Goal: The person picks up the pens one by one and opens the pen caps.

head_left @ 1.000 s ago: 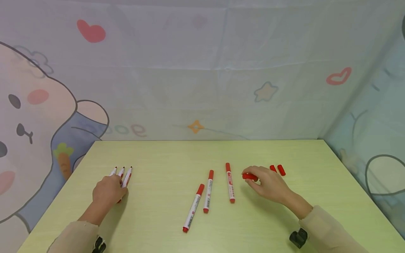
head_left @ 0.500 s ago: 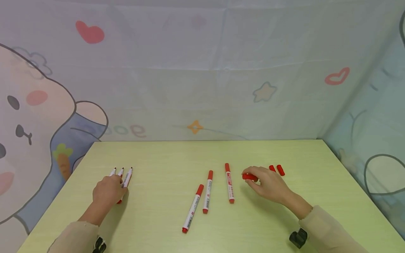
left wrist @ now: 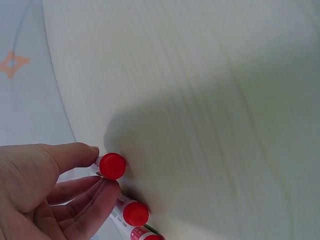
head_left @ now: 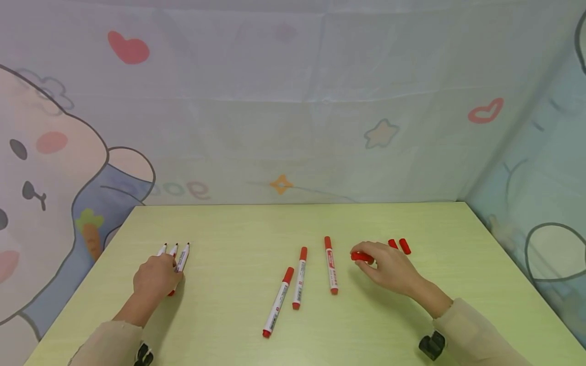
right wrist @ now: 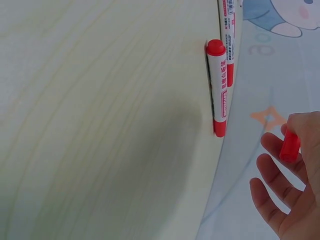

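Note:
At the table's left, my left hand [head_left: 154, 275] pinches an uncapped whiteboard marker [head_left: 183, 258] between thumb and fingers, its dark tip pointing away. In the left wrist view this marker's red end [left wrist: 112, 166] shows between thumb and fingertips. Two more uncapped markers [left wrist: 135, 213] lie close beside it, partly hidden under the hand in the head view. My right hand [head_left: 389, 267] pinches a red marker cap [head_left: 361, 256] between thumb and index finger above the table. The right wrist view shows that cap [right wrist: 290, 146] too, with the other fingers spread loosely.
Three capped red markers lie mid-table: a left one [head_left: 277, 303], a middle one [head_left: 299, 278] and a right one [head_left: 331, 265]. Two loose red caps, one of them [head_left: 405, 246] in full sight, lie behind my right hand. A printed cloth [head_left: 293, 117] hangs along the table's back edge.
The head view has drifted very slightly, shifting the scene a little left. Both hands keep the same hold and place.

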Action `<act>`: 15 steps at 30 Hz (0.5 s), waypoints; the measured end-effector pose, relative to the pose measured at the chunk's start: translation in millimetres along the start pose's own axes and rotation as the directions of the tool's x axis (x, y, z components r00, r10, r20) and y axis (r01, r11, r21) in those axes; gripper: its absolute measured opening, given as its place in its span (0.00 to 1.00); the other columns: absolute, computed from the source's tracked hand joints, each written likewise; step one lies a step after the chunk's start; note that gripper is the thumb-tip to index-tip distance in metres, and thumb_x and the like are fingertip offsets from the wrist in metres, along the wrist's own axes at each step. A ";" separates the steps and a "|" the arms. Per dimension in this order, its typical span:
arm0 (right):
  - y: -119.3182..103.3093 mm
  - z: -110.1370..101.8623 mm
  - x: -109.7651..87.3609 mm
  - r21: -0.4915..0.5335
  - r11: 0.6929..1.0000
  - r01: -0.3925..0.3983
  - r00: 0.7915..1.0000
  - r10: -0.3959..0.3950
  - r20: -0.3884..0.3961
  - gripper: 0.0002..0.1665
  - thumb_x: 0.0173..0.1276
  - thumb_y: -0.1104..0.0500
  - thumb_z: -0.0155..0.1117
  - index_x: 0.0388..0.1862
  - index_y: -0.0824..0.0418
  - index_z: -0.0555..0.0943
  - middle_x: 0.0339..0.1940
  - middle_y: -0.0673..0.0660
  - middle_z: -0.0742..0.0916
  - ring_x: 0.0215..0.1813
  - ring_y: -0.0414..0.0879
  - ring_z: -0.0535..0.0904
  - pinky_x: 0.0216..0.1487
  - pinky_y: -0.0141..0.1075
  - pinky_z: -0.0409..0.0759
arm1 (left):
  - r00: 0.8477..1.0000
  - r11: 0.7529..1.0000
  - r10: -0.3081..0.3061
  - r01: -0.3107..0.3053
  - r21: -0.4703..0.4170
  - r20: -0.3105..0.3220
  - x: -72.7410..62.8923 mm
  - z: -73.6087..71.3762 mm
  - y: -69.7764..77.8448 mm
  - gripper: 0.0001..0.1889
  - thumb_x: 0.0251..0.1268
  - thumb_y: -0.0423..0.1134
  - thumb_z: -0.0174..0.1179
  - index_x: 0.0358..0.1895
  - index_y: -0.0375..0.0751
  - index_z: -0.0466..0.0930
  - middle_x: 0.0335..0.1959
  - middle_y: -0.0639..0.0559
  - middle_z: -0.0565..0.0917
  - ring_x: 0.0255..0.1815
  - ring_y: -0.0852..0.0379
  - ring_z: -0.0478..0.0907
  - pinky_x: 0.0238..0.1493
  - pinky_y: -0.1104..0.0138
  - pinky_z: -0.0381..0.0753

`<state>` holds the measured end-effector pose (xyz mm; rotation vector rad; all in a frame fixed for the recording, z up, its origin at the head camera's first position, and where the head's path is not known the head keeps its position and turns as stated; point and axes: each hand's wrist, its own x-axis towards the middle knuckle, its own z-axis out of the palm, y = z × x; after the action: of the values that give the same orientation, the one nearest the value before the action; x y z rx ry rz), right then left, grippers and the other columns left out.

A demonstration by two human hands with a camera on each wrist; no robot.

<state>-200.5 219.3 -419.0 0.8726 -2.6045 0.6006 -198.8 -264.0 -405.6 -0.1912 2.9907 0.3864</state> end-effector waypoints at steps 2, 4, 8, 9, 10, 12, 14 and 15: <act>0.1 0.6 -0.3 0.003 1.000 -0.003 1.000 0.003 0.002 0.14 0.56 0.60 0.68 0.42 0.52 0.79 0.36 0.43 0.84 0.32 0.33 0.77 0.32 0.27 0.76 | 1.000 1.000 0.000 0.000 0.004 0.003 -0.1 -0.4 -0.7 0.06 0.56 0.36 0.57 0.28 0.36 0.77 0.17 0.49 0.74 0.16 0.53 0.71 0.15 0.65 0.67; -0.2 0.8 -0.2 0.003 1.000 -0.002 1.000 0.002 0.002 0.14 0.55 0.60 0.68 0.42 0.52 0.79 0.36 0.43 0.84 0.32 0.33 0.77 0.32 0.27 0.76 | 1.000 1.000 0.003 -0.003 0.009 0.002 0.0 -0.9 -1.1 0.06 0.56 0.36 0.58 0.28 0.35 0.77 0.18 0.48 0.74 0.17 0.53 0.70 0.15 0.65 0.67; -0.3 1.5 0.1 -0.003 1.000 0.000 1.000 0.000 0.002 0.14 0.55 0.60 0.69 0.42 0.52 0.79 0.36 0.43 0.84 0.31 0.33 0.77 0.32 0.27 0.76 | 1.000 1.000 0.009 -0.009 0.015 0.000 -0.2 -1.7 -1.1 0.06 0.56 0.36 0.58 0.28 0.35 0.77 0.18 0.48 0.74 0.17 0.53 0.70 0.15 0.65 0.66; -0.3 1.6 0.0 -0.005 1.000 0.002 1.000 -0.002 0.002 0.15 0.55 0.60 0.69 0.42 0.52 0.79 0.36 0.43 0.84 0.31 0.33 0.77 0.32 0.27 0.76 | 1.000 1.000 0.009 -0.009 0.016 -0.003 -0.4 -1.6 -1.1 0.06 0.56 0.36 0.58 0.28 0.35 0.77 0.18 0.48 0.74 0.17 0.53 0.70 0.15 0.65 0.66; -0.2 1.6 -0.1 -0.006 1.000 0.001 1.000 -0.001 0.003 0.15 0.55 0.60 0.69 0.42 0.52 0.79 0.36 0.43 0.84 0.31 0.33 0.76 0.32 0.27 0.76 | 1.000 1.000 0.009 -0.009 0.015 -0.003 -0.6 -1.5 -1.1 0.06 0.56 0.36 0.58 0.27 0.35 0.77 0.18 0.48 0.74 0.17 0.53 0.70 0.15 0.65 0.66; -0.2 1.4 -0.1 -0.006 1.000 -0.001 1.000 0.001 0.006 0.15 0.55 0.60 0.69 0.42 0.52 0.79 0.36 0.43 0.84 0.31 0.33 0.76 0.32 0.27 0.76 | 1.000 1.000 0.009 -0.009 0.014 -0.003 -0.9 -1.4 -1.4 0.06 0.56 0.36 0.58 0.26 0.36 0.77 0.18 0.48 0.74 0.16 0.53 0.70 0.15 0.65 0.66; -0.2 1.0 -0.1 -0.005 1.000 -0.003 1.000 0.003 0.010 0.14 0.55 0.59 0.68 0.42 0.52 0.79 0.36 0.43 0.84 0.31 0.34 0.76 0.32 0.27 0.76 | 1.000 1.000 0.010 -0.010 0.013 -0.004 -0.7 -1.3 -1.7 0.06 0.56 0.36 0.58 0.26 0.36 0.76 0.18 0.48 0.74 0.16 0.53 0.70 0.15 0.65 0.66; -0.4 0.7 0.1 -0.002 1.000 -0.004 1.000 0.004 0.011 0.14 0.56 0.60 0.68 0.42 0.52 0.79 0.36 0.44 0.84 0.31 0.34 0.76 0.32 0.28 0.76 | 1.000 1.000 0.010 -0.010 0.014 -0.003 -0.6 -1.2 -1.9 0.07 0.56 0.36 0.58 0.26 0.36 0.76 0.18 0.48 0.74 0.16 0.53 0.70 0.15 0.65 0.66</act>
<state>-200.4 218.6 -419.4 0.8731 -2.6161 0.5961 -198.0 -266.1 -404.8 -0.1764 2.9979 0.3665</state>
